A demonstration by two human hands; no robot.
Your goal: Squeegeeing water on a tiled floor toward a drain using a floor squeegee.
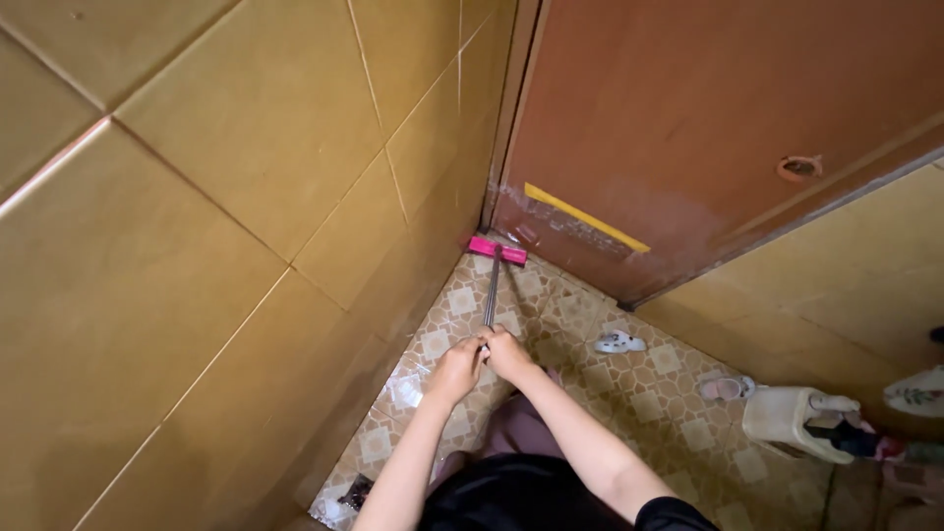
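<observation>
Landmark for all positions: the brown door (708, 118). Far to the left of the door, a wall of large yellow tiles (197, 226) fills the frame and meets the door frame at the corner. Floor drain (356, 490) sits at the foot of that wall, well short of the door, near the bottom edge. Left hand (455, 371) is closed around the near end of the mop handle (491, 290), fingers curled together on the shaft. Right hand (506, 352) grips the same end just beside it, touching the left hand, fingers likewise wrapped and pressed together; individual fingertips cannot be made out. The handle runs from the hands straight toward the door's bottom left corner. Pink mop head (497, 250) lies flat on the patterned floor tiles (649, 388), right at the base of the door by the corner. Yellow strip (585, 217) is stuck low on the door face. To the right, below the door's lower edge, a white slipper (619, 342), then a pink slipper (723, 387), then a cream plastic jug (787, 418) lying on its side, farthest from the door.
</observation>
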